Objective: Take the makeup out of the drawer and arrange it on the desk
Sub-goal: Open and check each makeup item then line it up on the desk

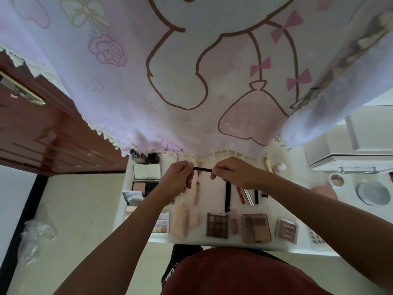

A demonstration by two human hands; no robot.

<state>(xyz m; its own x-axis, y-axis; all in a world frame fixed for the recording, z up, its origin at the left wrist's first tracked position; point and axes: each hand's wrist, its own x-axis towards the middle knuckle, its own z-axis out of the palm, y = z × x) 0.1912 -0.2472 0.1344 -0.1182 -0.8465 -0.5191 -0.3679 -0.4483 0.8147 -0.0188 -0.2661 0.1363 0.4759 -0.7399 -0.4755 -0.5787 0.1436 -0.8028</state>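
A thin dark makeup pencil [202, 169] is held level above the white desk [214, 188], one end pinched by my left hand [177, 181] and the other by my right hand [232, 173]. Below them makeup lies in rows on the desk: a brown eyeshadow palette [217, 225], a tan palette [256, 228], a pink compact [286, 228], a beige tube [180, 223], a long black pencil [227, 196], a red pencil [241, 195] and an open powder compact [144, 185]. No drawer is visible.
A pink cartoon-print curtain [191, 71] hangs over the back of the desk. Two dark lipsticks [144, 156] stand at the back left. A brown wooden door [38, 133] is on the left, a round silver lid [371, 193] on the right. My lap is against the desk's front edge.
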